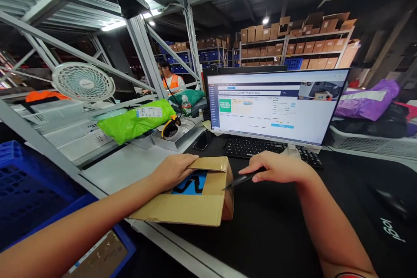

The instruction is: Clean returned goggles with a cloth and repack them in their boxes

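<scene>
A cardboard box point(215, 182) sits on the black desk mat with its near flap folded out towards me. Inside shows a blue item point(192, 183) with a black mark. My left hand point(176, 168) grips the box at its far left side, fingers over the far flap; the fingertips are partly hidden. In my right hand point(276, 167) is a black utility knife point(243, 179), held with the index finger stretched along it. Its tip points left and meets the right edge of the box opening.
Behind the box stand a monitor point(276, 108) and a keyboard point(250, 147), with a phone point(202, 140) to their left. A green parcel point(140, 119), sunglasses point(171, 128) and a fan point(84, 81) are at left. A mouse point(391, 202) lies right; a blue crate point(19, 182) stands lower left.
</scene>
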Tool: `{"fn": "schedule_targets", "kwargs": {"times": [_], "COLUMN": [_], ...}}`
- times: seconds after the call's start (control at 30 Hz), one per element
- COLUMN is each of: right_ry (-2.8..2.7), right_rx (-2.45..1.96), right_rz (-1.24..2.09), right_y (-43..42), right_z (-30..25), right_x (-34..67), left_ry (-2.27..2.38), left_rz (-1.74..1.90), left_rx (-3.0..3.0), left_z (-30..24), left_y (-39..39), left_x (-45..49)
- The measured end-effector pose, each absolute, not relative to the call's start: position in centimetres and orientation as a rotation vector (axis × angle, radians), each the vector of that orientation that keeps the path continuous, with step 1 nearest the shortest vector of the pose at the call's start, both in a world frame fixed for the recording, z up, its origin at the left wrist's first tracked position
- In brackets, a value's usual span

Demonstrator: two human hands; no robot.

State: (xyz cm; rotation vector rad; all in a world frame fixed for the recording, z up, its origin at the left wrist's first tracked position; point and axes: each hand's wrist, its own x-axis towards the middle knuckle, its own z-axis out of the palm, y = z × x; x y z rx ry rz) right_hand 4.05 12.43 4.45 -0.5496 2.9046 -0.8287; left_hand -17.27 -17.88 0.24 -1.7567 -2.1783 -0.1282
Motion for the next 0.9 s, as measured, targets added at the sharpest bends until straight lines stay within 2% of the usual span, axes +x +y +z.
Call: {"fn": "schedule_targets", "kwargs": {"times": [0.47,0.67,0.9], "right_ry": [2.983,2.886,2.887], "right_rx": [-0.308,-0.565,-0.055], "right_rz": [-0.783,-0.843,-0.61], "right_y": [13.9,14.2,14.1], "right_z": [4.2,4.6,3.8], "right_x": [4.3,4.7,4.2], "left_ry": [-2.24,-2.27,-2.239], "left_rz": [-0.005,0.053,0.057], "left_rx": [-1.803,-1.815,-1.824], "left_z": [-0.1,0.1,0.2], "left_y": [-17.2,-17.0,-17.0], "left_x": [-16.3,-15.8,-15.6]}}
